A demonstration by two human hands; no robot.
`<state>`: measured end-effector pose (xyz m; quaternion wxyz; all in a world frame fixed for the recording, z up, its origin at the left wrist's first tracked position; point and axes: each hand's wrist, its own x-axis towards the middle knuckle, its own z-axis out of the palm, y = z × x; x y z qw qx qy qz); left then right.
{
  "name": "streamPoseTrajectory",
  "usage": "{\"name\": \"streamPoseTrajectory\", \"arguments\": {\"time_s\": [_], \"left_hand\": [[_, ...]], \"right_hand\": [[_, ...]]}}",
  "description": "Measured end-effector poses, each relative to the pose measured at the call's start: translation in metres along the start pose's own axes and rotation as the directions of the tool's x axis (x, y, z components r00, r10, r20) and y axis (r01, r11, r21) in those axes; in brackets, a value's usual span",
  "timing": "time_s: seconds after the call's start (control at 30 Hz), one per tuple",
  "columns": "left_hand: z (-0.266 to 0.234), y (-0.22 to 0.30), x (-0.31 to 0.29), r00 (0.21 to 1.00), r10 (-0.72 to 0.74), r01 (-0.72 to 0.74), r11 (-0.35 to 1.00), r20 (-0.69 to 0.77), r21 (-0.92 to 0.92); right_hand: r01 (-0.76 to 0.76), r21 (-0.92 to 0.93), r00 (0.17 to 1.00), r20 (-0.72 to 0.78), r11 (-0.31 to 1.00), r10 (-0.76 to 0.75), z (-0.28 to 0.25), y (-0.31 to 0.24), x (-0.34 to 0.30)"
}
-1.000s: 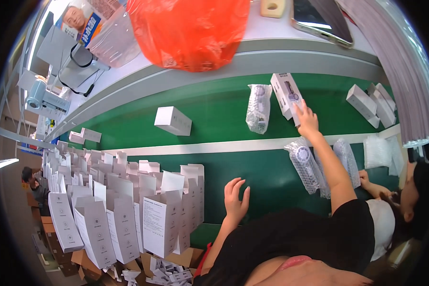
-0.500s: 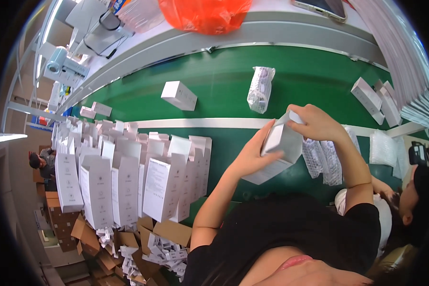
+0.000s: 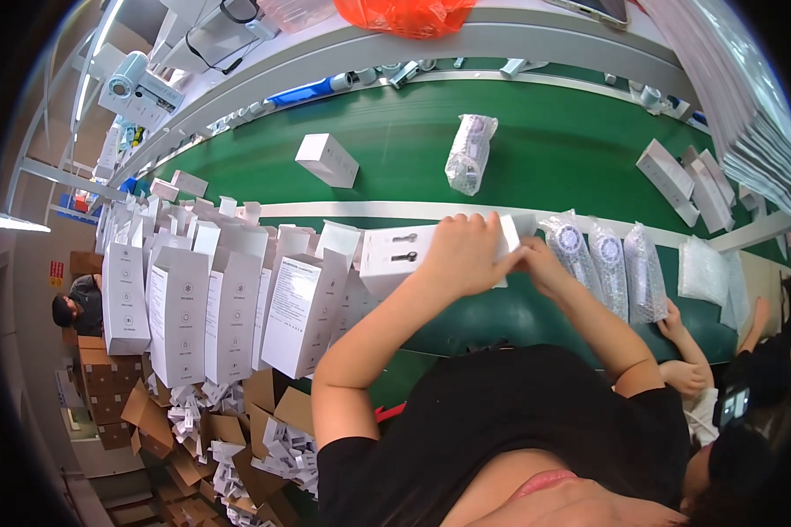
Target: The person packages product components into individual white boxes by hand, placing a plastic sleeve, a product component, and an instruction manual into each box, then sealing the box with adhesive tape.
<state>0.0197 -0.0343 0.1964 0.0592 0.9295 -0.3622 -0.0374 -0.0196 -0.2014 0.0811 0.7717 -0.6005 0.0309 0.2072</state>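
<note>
A white carton lies sideways in front of me, with small printed pictures on its left end. My left hand is wrapped over its middle. At the carton's right end, beside an open flap, my right hand has its fingers closed on the edge; its fingertips are partly hidden. Three bubble-wrapped items stand just right of my right hand. Another bubble-wrapped item lies farther off on the green belt.
Rows of open white cartons stand at left. A closed white carton sits on the belt, and more boxes lie at far right. A co-worker's hand touches the rightmost wrapped item. Brown boxes hold small white parts below left.
Both hands have turned the carton from upright and tilted to sideways, and my left hand has shifted up its side. A co-worker's hand has come to the wrapped items.
</note>
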Motion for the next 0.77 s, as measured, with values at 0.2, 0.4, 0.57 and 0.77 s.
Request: {"name": "streamPoseTrajectory", "arguments": {"time_s": [0.2, 0.4, 0.57, 0.77], "left_hand": [[0.04, 0.029, 0.01, 0.976, 0.191, -0.215, 0.803, 0.102, 0.556], [0.051, 0.012, 0.025, 0.952, 0.19, -0.289, 0.817, 0.241, 0.498], [0.033, -0.044, 0.025, 0.98, -0.026, 0.016, 0.998, 0.198, 0.054], [0.119, -0.089, -0.01, 0.621, -0.638, 0.086, 0.633, -0.456, -0.769]], "right_hand": [[-0.001, 0.564, 0.921, -0.32, 0.826, 0.22, 0.035, 0.081, 0.032], [0.131, 0.281, 0.917, -0.398, 0.951, -0.009, 0.039, 0.089, 0.041], [0.029, 0.196, 0.943, -0.331, 0.98, 0.038, 0.007, 0.047, 0.049], [0.276, 0.274, 0.917, -0.363, 0.921, -0.167, -0.054, -0.009, 0.115]]}}
